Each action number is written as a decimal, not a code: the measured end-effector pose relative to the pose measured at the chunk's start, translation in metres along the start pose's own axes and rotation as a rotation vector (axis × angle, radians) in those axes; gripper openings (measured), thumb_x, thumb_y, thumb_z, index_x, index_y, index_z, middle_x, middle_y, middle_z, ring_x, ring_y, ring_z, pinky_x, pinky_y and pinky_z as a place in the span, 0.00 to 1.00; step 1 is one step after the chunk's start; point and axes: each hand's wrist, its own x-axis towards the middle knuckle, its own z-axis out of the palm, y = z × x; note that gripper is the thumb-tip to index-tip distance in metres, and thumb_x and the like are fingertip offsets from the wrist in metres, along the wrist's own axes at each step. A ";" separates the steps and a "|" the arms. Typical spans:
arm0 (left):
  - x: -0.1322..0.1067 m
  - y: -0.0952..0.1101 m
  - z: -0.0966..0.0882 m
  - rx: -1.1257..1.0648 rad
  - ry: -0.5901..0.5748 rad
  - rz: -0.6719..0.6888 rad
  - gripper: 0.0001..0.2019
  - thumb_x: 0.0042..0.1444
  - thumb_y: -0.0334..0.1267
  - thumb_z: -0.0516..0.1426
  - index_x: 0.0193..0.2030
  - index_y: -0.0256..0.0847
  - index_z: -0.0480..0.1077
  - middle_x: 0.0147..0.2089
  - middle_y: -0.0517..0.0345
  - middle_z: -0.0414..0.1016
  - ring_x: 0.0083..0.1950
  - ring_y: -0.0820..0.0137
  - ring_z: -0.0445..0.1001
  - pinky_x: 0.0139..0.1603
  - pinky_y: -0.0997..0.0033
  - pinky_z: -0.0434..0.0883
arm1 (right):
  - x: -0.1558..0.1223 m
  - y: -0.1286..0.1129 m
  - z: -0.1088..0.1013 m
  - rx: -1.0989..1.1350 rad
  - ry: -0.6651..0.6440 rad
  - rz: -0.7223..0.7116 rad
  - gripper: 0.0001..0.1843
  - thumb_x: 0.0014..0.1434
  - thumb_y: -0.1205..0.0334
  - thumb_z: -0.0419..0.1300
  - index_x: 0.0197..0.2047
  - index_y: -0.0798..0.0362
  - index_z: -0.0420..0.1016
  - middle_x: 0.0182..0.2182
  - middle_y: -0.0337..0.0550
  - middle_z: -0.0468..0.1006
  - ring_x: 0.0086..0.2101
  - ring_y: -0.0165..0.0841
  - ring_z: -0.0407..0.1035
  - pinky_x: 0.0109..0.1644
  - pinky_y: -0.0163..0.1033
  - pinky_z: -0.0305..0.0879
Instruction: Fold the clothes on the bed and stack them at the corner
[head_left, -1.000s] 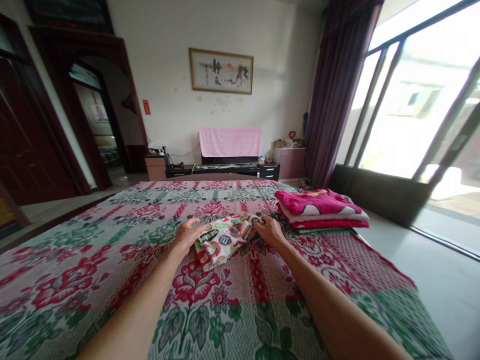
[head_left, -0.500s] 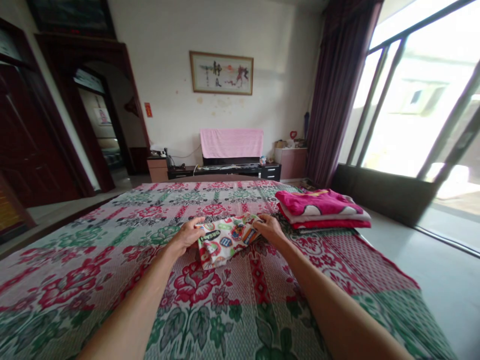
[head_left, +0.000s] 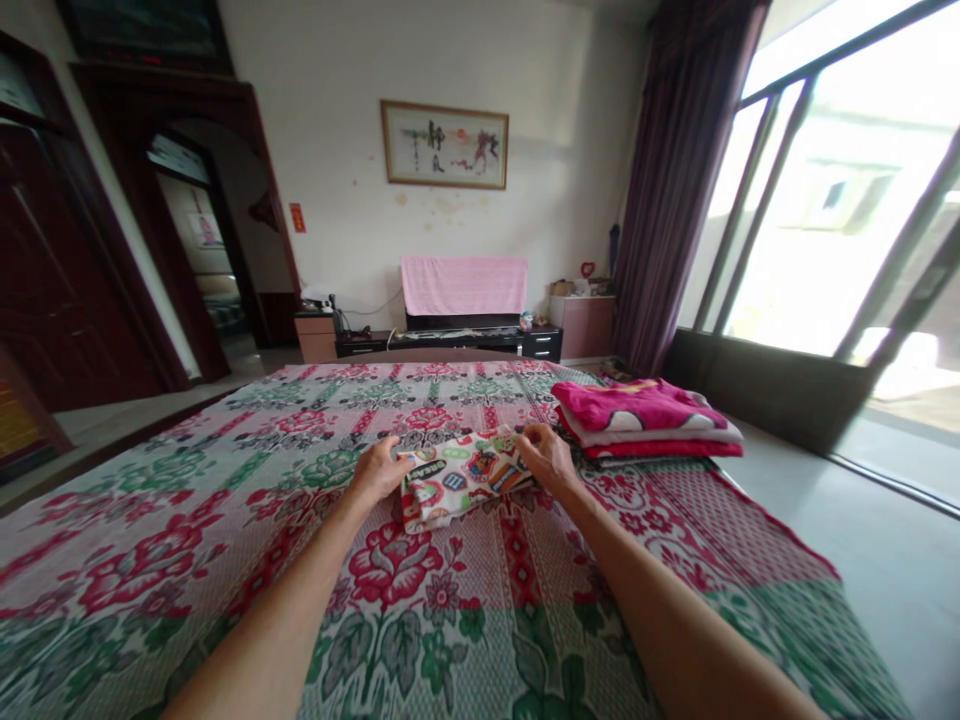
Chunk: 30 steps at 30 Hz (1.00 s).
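Observation:
A small folded white cloth (head_left: 463,478) with a colourful cartoon and letter print lies on the flowered bedspread (head_left: 360,640); which garment it is, I cannot tell. At its left end is my left hand (head_left: 379,470), thumb and forefinger parted, the thumb close to the edge. My right hand (head_left: 550,458) has its thumb and fingers bent around the cloth's right end, the fingertips partly hidden. Right of that hand sits a stack of folded clothes (head_left: 649,425), bright pink on top with white and red layers below.
Past the bed's far edge stands a low black cabinet (head_left: 540,345), with a pink cloth (head_left: 463,285) draped over something above it. A purple curtain (head_left: 660,190) and a large window (head_left: 810,220) are on the right. Dark doorways line the left.
My left hand has loosened its pinch and its fingers have parted. The printed cloth now lies flatter and slightly farther right. My right hand has shifted a little to the right.

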 end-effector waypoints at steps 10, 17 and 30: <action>-0.009 0.007 -0.013 0.076 -0.266 -0.167 0.25 0.48 0.58 0.56 0.19 0.36 0.70 0.20 0.52 0.74 0.16 0.72 0.68 0.16 0.75 0.61 | -0.004 -0.004 -0.001 -0.399 -0.181 0.064 0.29 0.62 0.46 0.43 0.38 0.55 0.80 0.45 0.57 0.78 0.48 0.45 0.70 0.48 0.44 0.61; -0.019 0.020 -0.016 0.270 -0.315 -0.108 0.24 0.49 0.56 0.56 0.14 0.39 0.66 0.11 0.58 0.63 0.14 0.72 0.63 0.16 0.74 0.58 | -0.002 0.003 0.008 -0.422 -0.189 -0.016 0.23 0.61 0.50 0.47 0.41 0.56 0.77 0.47 0.55 0.77 0.50 0.43 0.68 0.49 0.42 0.60; -0.016 0.017 -0.010 0.031 -0.270 -0.110 0.09 0.42 0.41 0.59 0.18 0.39 0.70 0.13 0.59 0.67 0.17 0.70 0.66 0.17 0.75 0.56 | 0.003 -0.005 0.007 -0.194 -0.100 -0.026 0.14 0.52 0.59 0.57 0.38 0.54 0.80 0.33 0.47 0.80 0.34 0.35 0.71 0.34 0.33 0.57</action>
